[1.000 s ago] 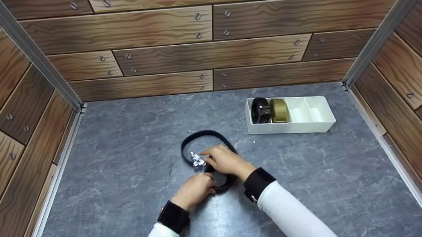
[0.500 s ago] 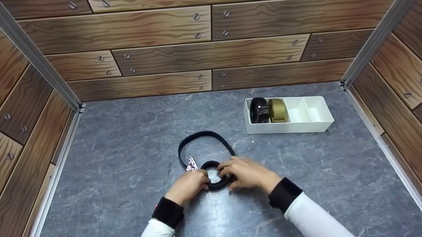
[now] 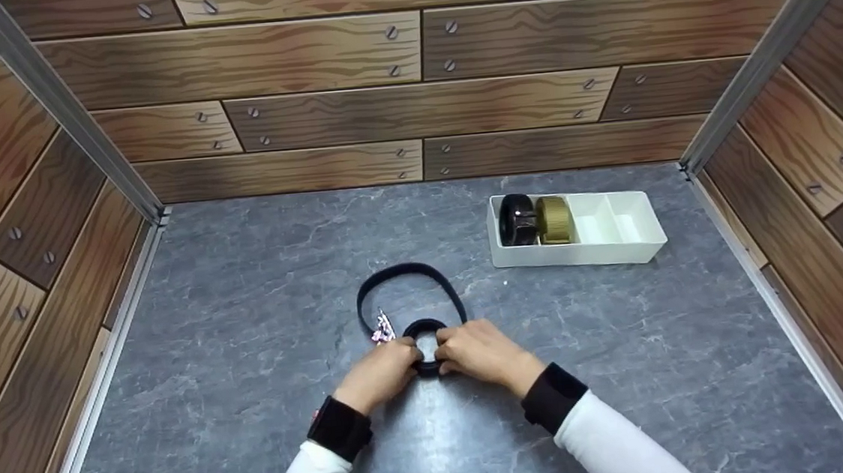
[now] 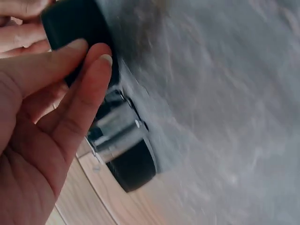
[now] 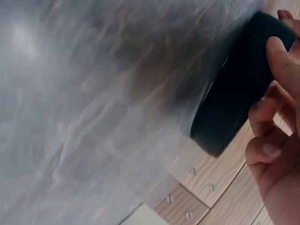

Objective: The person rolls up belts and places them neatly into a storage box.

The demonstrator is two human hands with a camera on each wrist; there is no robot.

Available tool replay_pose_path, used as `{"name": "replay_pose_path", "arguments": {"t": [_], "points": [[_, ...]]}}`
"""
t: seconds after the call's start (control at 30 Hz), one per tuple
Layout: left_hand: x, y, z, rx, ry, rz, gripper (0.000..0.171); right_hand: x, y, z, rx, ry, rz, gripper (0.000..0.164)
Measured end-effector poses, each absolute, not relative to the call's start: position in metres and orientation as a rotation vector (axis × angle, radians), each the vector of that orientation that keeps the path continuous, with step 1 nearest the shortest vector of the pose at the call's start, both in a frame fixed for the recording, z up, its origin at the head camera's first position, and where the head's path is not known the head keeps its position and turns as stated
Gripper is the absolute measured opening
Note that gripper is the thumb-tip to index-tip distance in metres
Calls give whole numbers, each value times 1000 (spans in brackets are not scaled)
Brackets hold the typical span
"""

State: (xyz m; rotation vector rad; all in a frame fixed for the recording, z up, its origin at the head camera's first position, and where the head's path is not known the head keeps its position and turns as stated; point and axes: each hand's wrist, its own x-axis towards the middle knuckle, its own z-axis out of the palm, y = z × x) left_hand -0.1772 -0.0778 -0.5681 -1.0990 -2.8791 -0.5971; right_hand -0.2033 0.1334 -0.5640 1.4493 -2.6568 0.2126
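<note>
A black belt [image 3: 407,268] stands on edge on the grey floor in the head view, part of it wound into a small coil and the rest in a wide loop behind. Its silver buckle [image 3: 382,332] lies left of the coil; the left wrist view shows the buckle [image 4: 117,129] below the fingers. My left hand [image 3: 378,375] pinches the coil's left side between thumb and fingers. From the right, my right hand [image 3: 485,352] grips the opposite side. In the right wrist view its thumb presses the outer face of the belt [image 5: 234,89], other fingers curled beside it.
A white divided box [image 3: 573,256] stands at the back right. In its left part sit a dark rolled belt [image 3: 517,221] and an olive-gold roll [image 3: 554,220]. Wood-patterned walls [image 3: 296,170] enclose the floor at the back and sides.
My right hand has left the area near the buckle, swung to the coil's right side and closed in on it. My left hand stays at the left side; the coil's round opening now shows.
</note>
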Motion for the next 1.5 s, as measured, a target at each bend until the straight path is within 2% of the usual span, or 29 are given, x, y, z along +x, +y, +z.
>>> {"name": "replay_pose_path", "arguments": {"t": [0.33,0.53,0.8,1.1,1.5], "points": [[-177,-74,-572,-1125,-2885,-623,11,-200,136,-564,1420,-2808,429,16],[-180,-76,-569,-1122,-2926,-617,8,-203,143,-562,1411,-2846,480,16],[-173,-66,-572,-1057,-2888,-606,4,-196,135,-567,1350,-2818,478,14],[-178,-69,-573,-1152,-2888,-555,5,-202,149,-562,1377,-2897,532,15],[-174,-63,-571,-1052,-2957,-676,8,-198,140,-568,1368,-2829,496,16]]}}
